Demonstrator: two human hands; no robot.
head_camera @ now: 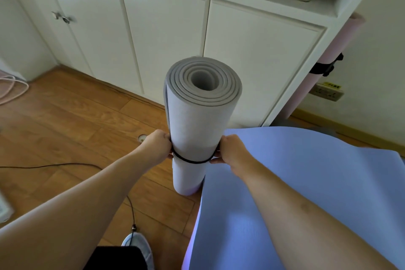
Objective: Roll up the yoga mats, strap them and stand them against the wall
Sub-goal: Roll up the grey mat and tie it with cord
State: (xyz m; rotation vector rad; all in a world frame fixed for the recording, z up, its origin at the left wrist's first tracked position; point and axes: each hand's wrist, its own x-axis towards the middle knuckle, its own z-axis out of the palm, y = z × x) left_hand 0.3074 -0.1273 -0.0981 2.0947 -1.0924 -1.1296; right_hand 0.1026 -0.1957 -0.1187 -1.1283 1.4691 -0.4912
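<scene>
A rolled grey yoga mat (198, 114) stands upright on the wooden floor in front of the white cabinet. A thin black strap (190, 160) circles its lower part. My left hand (158, 143) pinches the strap at the roll's left side, and my right hand (231, 149) pinches it at the right side. An unrolled blue-purple mat (295, 182) lies flat on the floor to the right, under my right arm. A pink rolled mat (326, 66) with a black strap (326, 66) leans upright between the cabinet's side and the wall at the far right.
White cabinet doors (166, 35) stand right behind the grey roll. A wall socket (327, 92) sits low on the right wall. A thin black cable (65, 165) runs across the floor at left, pink cords (11, 90) lie at far left. My shoe (138, 245) is at the bottom.
</scene>
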